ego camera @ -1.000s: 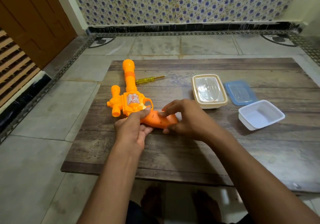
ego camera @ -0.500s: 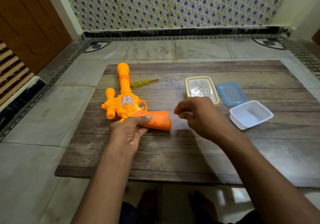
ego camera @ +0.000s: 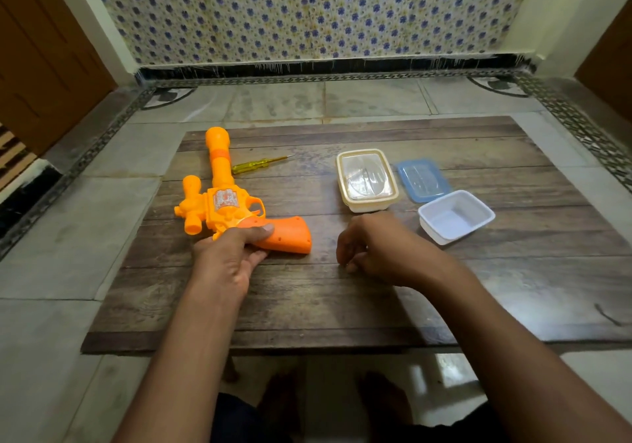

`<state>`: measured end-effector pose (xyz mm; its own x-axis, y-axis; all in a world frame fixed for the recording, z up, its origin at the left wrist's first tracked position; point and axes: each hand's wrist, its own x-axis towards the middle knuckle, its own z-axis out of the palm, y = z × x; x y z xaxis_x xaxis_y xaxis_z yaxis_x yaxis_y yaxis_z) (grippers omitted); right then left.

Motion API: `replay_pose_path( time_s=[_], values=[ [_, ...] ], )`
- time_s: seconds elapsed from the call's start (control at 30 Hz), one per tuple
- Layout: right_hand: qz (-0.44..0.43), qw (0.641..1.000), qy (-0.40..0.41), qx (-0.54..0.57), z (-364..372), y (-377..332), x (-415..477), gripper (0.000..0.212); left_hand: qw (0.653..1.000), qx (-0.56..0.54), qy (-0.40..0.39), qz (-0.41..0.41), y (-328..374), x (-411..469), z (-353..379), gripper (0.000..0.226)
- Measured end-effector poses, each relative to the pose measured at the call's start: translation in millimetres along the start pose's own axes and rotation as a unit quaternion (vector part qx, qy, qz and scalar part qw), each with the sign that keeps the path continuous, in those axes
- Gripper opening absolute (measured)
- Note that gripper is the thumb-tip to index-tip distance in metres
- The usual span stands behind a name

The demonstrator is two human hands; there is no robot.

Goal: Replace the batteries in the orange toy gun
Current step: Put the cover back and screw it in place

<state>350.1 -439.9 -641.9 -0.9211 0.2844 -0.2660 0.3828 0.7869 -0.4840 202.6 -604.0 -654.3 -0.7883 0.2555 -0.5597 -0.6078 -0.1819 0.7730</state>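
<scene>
Two jobs: left hand (ego camera: 225, 264), gripping the orange toy gun (ego camera: 222, 203) near the table (ego camera: 342, 306)'s left edge, should pin it flat; right hand (ego camera: 383, 251) curls, contents unclear.

A home: floral wall tiles (ego camera: 307, 15), wooden door (ego camera: 44, 66)

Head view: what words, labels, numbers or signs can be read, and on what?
No text can be read.
Sticker on the orange toy gun: red-and-white print, too blurred to read.
Moulded marks on the clear lid and blue lid: too faint to read.
</scene>
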Motion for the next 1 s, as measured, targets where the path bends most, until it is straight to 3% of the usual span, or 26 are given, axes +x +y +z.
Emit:
replay_pose_path(
  time_s=[0.47, 0.67, 0.83, 0.9, 1.0],
  values=[
    [-0.043, 0.996, -0.029, -0.066, 1.9, -5.4, 6.7, 0.014, 1.000, -0.008, -0.009, -0.012, 1.1, 3.7, -2.8, 0.061],
    [-0.065, 0.994, 0.063, 0.054, 2.4, -13.8, 8.5, 0.016, 1.000, -0.012, -0.008, -0.015, 1.7, 5.3, -3.7, 0.067],
    [-0.119, 0.967, 0.160, 0.158, 7.5, -27.3, 16.2, 0.021, 1.000, -0.013, -0.009, -0.020, 2.0, 6.4, -4.9, 0.056],
    [-0.135, 0.958, 0.174, 0.183, 11.3, -36.2, 22.8, 0.032, 0.999, -0.017, -0.015, -0.023, 2.4, 7.1, -5.7, 0.060],
    [-0.151, 0.958, 0.174, 0.172, 18.8, -48.3, 31.7, 0.022, 0.999, -0.019, -0.023, -0.028, 3.5, 6.8, -7.1, 0.060]
  ],
)
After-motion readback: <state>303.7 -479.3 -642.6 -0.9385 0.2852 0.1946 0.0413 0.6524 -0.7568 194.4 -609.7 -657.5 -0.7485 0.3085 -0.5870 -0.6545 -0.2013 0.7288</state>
